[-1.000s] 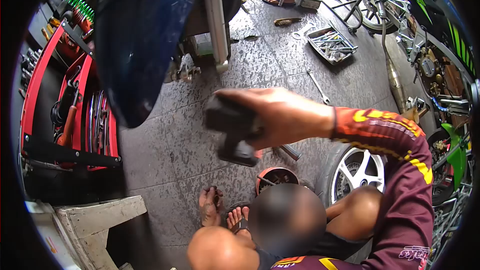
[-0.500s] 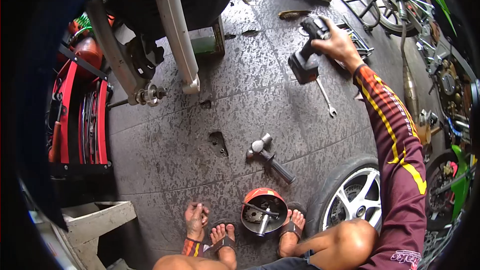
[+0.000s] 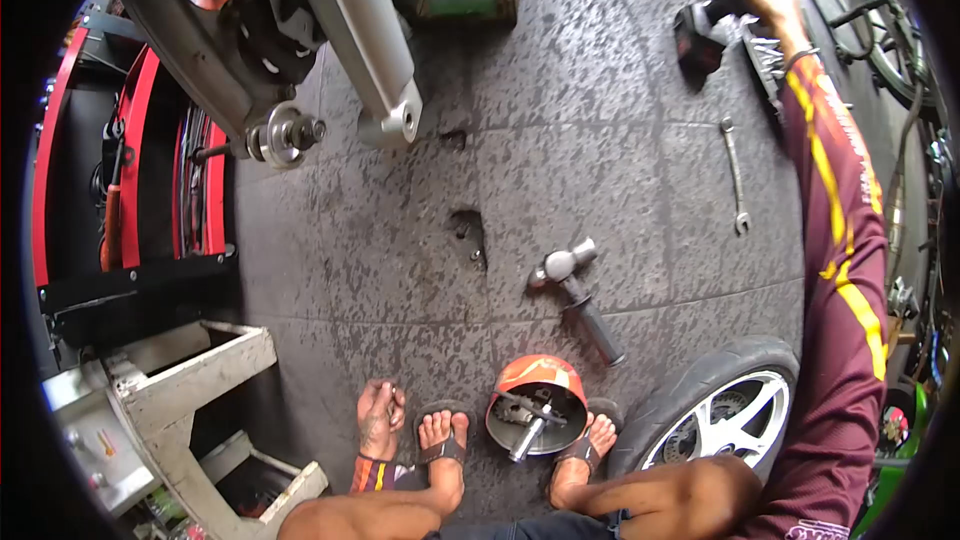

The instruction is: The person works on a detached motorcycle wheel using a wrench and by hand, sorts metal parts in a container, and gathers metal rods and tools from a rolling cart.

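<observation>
At the upper right, my right hand (image 3: 770, 2) is closed round a black cordless impact wrench (image 3: 700, 40), its battery end turned toward me. Below it on the floor lies an open-ended spanner (image 3: 737, 175). My left hand (image 3: 380, 412) rests low, beside my foot, fingers curled in and nothing visible in them. Between my feet is a red round container (image 3: 540, 372) with a sprocket-like part and a shiny metal socket-like piece (image 3: 528, 438) in it. A ball-peen hammer (image 3: 585, 305) with a dark handle lies just beyond the container.
A wheel with white spokes (image 3: 735, 410) lies by my right knee. Silver fork legs (image 3: 365, 40) hang down at upper left. A red and black tool cart (image 3: 140, 170) and a worn pale wooden stand (image 3: 200, 370) are at left. The tiled floor has holes (image 3: 468, 235).
My view has turned, so the floor items sit further right. My right hand has carried the impact wrench away from me, uncovering the spanner's far end. My left hand stays low and curled.
</observation>
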`<state>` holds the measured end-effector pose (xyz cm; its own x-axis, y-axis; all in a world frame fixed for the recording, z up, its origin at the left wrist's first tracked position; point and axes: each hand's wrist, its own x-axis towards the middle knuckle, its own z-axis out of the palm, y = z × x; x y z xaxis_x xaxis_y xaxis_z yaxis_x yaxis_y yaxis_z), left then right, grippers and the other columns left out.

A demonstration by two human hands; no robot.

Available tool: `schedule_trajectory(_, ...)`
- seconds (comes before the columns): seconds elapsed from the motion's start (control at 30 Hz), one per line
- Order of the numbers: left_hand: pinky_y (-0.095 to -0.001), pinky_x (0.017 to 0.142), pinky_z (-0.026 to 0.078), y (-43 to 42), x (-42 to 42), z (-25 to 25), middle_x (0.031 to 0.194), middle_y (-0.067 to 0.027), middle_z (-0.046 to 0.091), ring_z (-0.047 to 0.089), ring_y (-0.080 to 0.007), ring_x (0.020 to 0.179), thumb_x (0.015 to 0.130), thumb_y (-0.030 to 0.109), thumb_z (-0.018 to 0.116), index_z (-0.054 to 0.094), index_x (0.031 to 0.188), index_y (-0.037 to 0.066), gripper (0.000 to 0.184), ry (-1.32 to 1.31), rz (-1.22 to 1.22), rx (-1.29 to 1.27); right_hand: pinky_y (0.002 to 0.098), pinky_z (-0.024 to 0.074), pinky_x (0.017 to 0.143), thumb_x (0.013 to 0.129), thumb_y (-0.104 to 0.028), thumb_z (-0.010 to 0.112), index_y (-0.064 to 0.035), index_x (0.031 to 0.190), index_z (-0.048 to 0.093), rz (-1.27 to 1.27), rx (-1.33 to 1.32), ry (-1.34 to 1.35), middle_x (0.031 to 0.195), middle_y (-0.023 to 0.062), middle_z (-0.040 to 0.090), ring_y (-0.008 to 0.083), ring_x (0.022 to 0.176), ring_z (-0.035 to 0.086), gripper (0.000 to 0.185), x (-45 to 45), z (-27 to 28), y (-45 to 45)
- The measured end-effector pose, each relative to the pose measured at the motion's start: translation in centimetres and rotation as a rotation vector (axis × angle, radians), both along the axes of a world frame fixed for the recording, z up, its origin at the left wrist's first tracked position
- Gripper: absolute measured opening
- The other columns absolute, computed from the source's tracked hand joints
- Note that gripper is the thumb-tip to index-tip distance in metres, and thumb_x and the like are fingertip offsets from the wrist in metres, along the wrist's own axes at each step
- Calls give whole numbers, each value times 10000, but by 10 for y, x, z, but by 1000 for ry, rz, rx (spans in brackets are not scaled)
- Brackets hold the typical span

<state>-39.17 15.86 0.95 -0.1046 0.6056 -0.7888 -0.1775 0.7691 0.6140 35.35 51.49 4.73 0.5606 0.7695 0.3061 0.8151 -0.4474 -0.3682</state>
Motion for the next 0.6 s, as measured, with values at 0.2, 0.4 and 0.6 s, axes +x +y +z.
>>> schedule_trajectory(0.2,-171,363,283,16,8,-2,716,-35,546,377,-47,426,942,203,529,503,981,111,103,-49,-46,-13,373,569,611,595,-165,787,28,1333,250,42,-74,349,1097,262,546,290,816,636,933,-79,73,-37)
schedule_trajectory(0.4,-169,344,276,24,14,-9,691,-27,550,385,-44,413,946,208,520,521,955,125,84,-11,-99,-12,368,474,765,698,-410,724,-8,1359,305,113,1,121,1172,238,538,292,1002,564,880,2,17,-24)
schedule_trajectory(0.6,-188,341,265,28,12,-13,699,-45,562,382,-53,404,944,199,527,509,964,112,91,-91,-95,2,426,359,1023,658,-715,641,-31,1378,370,89,22,-23,1292,270,476,388,1227,446,1029,-5,29,-18)
